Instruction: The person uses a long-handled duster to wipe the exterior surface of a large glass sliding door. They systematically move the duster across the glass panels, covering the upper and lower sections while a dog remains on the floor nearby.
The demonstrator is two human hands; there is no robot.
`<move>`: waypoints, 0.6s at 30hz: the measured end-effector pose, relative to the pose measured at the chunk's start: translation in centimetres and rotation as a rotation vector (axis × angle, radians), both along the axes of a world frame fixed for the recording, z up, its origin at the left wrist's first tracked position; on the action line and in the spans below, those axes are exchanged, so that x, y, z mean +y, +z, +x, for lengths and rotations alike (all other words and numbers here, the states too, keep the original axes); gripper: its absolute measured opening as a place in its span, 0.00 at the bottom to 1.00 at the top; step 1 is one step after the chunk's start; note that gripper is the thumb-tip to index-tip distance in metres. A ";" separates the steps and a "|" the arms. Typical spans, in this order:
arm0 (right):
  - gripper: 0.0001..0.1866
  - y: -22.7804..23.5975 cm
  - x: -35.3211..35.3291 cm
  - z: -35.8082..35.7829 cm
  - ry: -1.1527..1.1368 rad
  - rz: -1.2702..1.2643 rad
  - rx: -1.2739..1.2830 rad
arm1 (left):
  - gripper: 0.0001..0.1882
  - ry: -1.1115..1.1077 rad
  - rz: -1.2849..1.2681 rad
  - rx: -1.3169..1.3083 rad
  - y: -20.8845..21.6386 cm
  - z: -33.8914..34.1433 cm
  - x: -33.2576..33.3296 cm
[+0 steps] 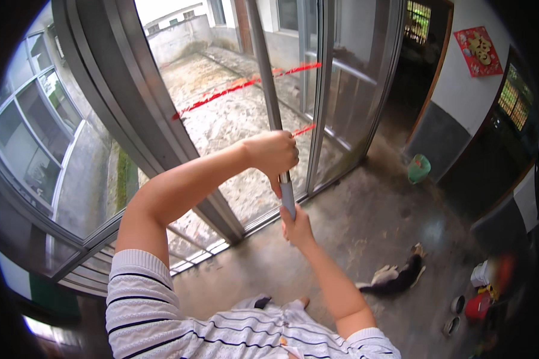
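Observation:
A long metal pole (271, 103) with a grey grip (288, 196) slants upward before me, and its upper end runs out of the picture. My left hand (273, 151) is wrapped round the metal part just above the grip. Lower down, my right hand (298, 227) closes round the grey grip. Behind the pole stands a glass door panel (221, 134) in a metal frame, with red streaks (224, 93) across the glass. Whether the pole touches the glass cannot be seen.
A black and white animal (404, 275) lies on the concrete floor to my right. Beyond it is a green container (419, 169) by the wall. Bowls (458, 304) and a red container (478, 306) stand at the lower right. A broad metal door post (132, 102) rises on my left.

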State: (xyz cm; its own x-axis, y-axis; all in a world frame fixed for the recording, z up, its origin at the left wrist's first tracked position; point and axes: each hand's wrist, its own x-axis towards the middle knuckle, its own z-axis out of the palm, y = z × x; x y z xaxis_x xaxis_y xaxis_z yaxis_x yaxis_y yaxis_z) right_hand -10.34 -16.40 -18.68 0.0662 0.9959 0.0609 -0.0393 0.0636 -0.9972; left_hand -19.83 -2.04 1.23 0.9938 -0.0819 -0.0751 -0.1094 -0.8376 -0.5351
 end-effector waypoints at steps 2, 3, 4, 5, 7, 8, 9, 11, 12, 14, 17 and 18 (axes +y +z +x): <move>0.20 -0.3 -0.1 -0.7 -0.025 0.152 -0.147 | 0.42 0.078 0.032 -0.029 0.2 -2.5 -1.6; 0.19 1.7 -0.8 -0.8 -0.031 0.136 -0.228 | 0.41 0.074 0.029 -0.079 -0.3 -3.8 -1.7; 0.19 1.8 -1.4 -1.5 -0.051 0.141 -0.253 | 0.41 0.068 0.026 -0.128 -0.8 -4.8 -1.9; 0.19 2.2 -1.5 -2.0 -0.077 0.155 -0.284 | 0.41 0.033 0.024 -0.143 -0.9 -5.2 -2.0; 0.20 1.8 -1.9 -3.1 -0.144 0.174 -0.343 | 0.41 -0.038 0.019 -0.172 -1.1 -6.0 -2.2; 0.20 1.0 -2.2 -3.5 -0.156 0.145 -0.290 | 0.41 -0.053 0.008 -0.149 -1.6 -6.0 -2.2; 0.21 0.1 -2.5 -3.9 -0.168 0.117 -0.237 | 0.41 -0.067 -0.002 -0.125 -2.0 -5.6 -2.0; 0.21 -0.6 -2.9 -5.0 -0.160 0.059 -0.142 | 0.41 -0.077 -0.014 -0.073 -2.3 -5.1 -1.6; 0.21 -0.5 -3.4 -5.8 -0.150 -0.008 -0.041 | 0.40 -0.164 -0.051 -0.112 -2.7 -5.0 -1.1; 0.20 -0.1 -4.3 -7.8 -0.131 -0.130 0.163 | 0.41 -0.180 -0.097 -0.018 -3.3 -4.9 -0.9; 0.20 -1.6 -4.9 -10.3 -0.108 -0.174 0.361 | 0.40 -0.195 -0.112 0.070 -4.7 -5.1 -1.1; 0.20 -1.9 -5.4 -11.0 -0.086 -0.185 0.383 | 0.40 -0.235 -0.132 0.047 -5.2 -5.5 -1.2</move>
